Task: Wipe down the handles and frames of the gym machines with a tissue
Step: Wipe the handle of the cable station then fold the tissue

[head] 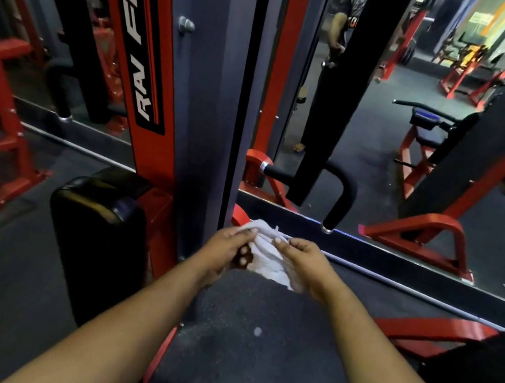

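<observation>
- Your left hand [225,250] grips the white tissue [267,256] from its left side, fingers curled round the bunched cloth with the fingertips showing underneath.
- Your right hand [302,264] pinches the tissue's right side, thumb and fingers closed on the upper fold.
- The tissue hangs crumpled between your two hands, held in the air just in front of the foot of the grey upright frame [217,87].
- To your left, touching that frame's base, stands a black padded seat [97,233]; a red post marked "RAV FIT" [142,43] rises behind it.
- Past your right hand a black curved handle [339,194] juts out, near a metal rail [410,288] along the mirror's bottom edge.
- Dark floor [239,337] lies open beneath your forearms, bounded by red base bars [420,328] on the right.
</observation>
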